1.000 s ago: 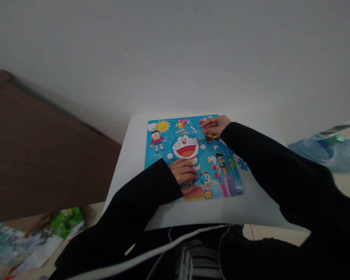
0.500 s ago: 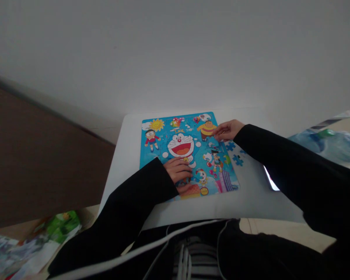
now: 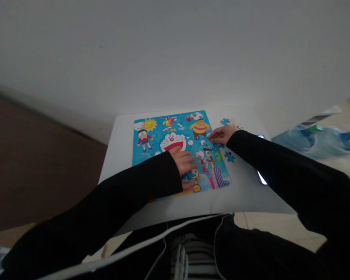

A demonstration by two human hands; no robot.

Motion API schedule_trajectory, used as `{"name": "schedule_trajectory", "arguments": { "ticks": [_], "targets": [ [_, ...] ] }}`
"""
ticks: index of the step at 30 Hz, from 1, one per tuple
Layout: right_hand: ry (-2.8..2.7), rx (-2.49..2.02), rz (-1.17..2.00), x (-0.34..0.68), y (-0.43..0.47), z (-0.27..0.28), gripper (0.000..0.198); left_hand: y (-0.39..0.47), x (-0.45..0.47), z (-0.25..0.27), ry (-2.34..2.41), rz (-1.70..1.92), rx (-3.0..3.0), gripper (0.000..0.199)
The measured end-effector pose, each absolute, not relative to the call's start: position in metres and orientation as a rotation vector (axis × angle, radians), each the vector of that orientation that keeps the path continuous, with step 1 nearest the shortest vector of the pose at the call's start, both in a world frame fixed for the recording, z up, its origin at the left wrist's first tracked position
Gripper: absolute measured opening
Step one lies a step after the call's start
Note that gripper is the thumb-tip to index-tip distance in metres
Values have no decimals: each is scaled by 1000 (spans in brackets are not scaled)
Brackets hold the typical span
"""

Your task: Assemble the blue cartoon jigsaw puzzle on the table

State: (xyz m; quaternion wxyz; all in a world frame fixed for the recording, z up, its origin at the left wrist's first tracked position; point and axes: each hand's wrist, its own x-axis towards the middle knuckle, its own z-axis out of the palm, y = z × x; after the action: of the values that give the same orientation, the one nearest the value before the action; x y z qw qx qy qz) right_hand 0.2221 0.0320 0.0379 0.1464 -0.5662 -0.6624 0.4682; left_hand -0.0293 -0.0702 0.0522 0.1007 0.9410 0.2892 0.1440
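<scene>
A blue cartoon jigsaw puzzle [image 3: 146, 153] lies flat on a small white table. My left hand [image 3: 185, 163] rests on its lower middle with the fingers spread, covering part of the big cat's face and body. At the puzzle's right edge, beside the figure in yellow, my right hand [image 3: 220, 135] pinches a small puzzle piece [image 3: 209, 135], mostly hidden by the fingertips. Loose blue puzzle pieces [image 3: 229, 156] lie right of the puzzle, just below my right hand. Another blue piece [image 3: 224, 121] and some pale ones [image 3: 235, 123] lie above it.
The white table [image 3: 118, 147] stands against a pale wall [image 3: 169, 58]. A phone with a lit screen [image 3: 261, 178] lies partly under my right sleeve. Large clear plastic bottles [image 3: 323, 140] are on the floor at right. A dark brown panel [image 3: 41, 163] stands at left. A white cable [image 3: 134, 247] crosses my lap.
My left hand has slid right and up across the puzzle, fingers more spread. My right hand stays at the puzzle's right edge, now slightly lower beside the yellow figure. The view has shifted a little.
</scene>
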Motion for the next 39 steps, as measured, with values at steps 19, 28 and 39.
{"name": "schedule_trajectory", "arguments": {
  "ticks": [19, 28, 39],
  "targets": [
    [-1818, -1633, 1452, 224, 24, 38, 18, -49, 7, -2, 938, 899, 2842, 33],
    [-1829, -1686, 1326, 243, 33, 40, 17, -42, 10, -1, 789, 981, 2811, 18],
    [-2001, -1678, 1237, 240, 32, 39, 19, -41, 13, -5, 713, 1076, 2800, 22]
  ]
}}
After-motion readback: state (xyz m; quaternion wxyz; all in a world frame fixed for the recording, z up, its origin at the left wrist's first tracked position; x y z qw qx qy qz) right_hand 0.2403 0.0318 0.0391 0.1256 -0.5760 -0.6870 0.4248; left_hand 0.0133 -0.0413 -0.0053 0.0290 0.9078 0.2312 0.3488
